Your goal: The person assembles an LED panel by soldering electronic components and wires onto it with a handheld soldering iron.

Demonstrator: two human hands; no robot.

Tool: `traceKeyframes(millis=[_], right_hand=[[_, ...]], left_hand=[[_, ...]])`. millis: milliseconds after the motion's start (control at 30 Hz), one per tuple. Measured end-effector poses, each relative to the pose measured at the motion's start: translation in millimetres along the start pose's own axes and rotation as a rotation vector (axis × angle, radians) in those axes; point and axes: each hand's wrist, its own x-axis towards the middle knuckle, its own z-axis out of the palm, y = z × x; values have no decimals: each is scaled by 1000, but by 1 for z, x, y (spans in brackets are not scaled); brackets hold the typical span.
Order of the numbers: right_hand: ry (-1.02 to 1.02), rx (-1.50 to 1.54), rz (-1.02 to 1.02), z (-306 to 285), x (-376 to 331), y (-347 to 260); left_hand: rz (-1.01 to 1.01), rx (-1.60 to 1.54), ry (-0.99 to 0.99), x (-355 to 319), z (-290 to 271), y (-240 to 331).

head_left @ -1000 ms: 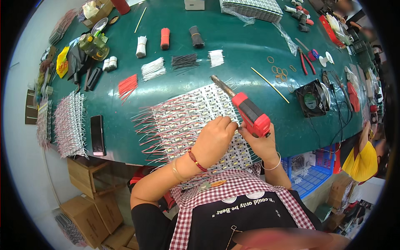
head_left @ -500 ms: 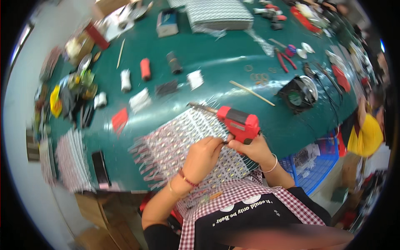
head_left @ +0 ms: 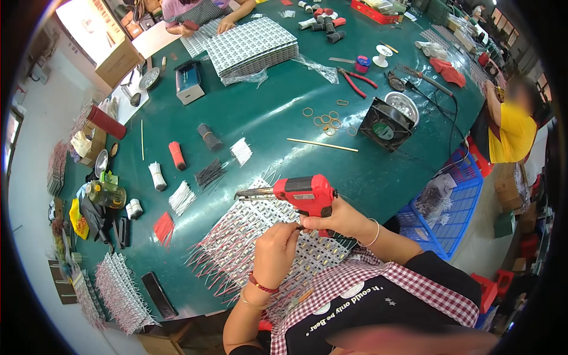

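Note:
My right hand (head_left: pixel 343 220) is wrapped round the handle of a red and black soldering gun (head_left: pixel 305 194). Its metal tip points left over the sheet of LED boards (head_left: pixel 236 231) in front of me, which has rows of small yellowish chips and red and white wires fringing its edges. Just below the gun, my left hand (head_left: pixel 276 245) pinches something thin and dark beside the right fingertips. What it is, I cannot make out. Beyond the sheet lie small piles of cut wires: white (head_left: pixel 182 199), black (head_left: pixel 210 173) and red (head_left: pixel 164 228).
Tied wire bundles (head_left: pixel 177 155) lie farther off. A black fan (head_left: pixel 386 125), rubber bands (head_left: pixel 331 121), red pliers (head_left: pixel 356 81) and a wooden stick (head_left: pixel 322 145) are to the right. Stacked board sheets (head_left: pixel 251 47) stand at the back, near another person's hand (head_left: pixel 226 25). A blue basket (head_left: pixel 449 207) sits right.
The view has shifted, showing more of the table's far side and a person there. My hands stay close together, still holding the soldering gun, which now lies more level.

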Motion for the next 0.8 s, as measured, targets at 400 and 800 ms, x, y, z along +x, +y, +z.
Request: traceKeyframes(millis=[400,800], right_hand=[[-61,-172,27,1,-6,1],[35,-501,-192,16,-9,-8]], left_hand=[[0,62,29,-3,3,-4],[6,165,63,-6,8,1]])
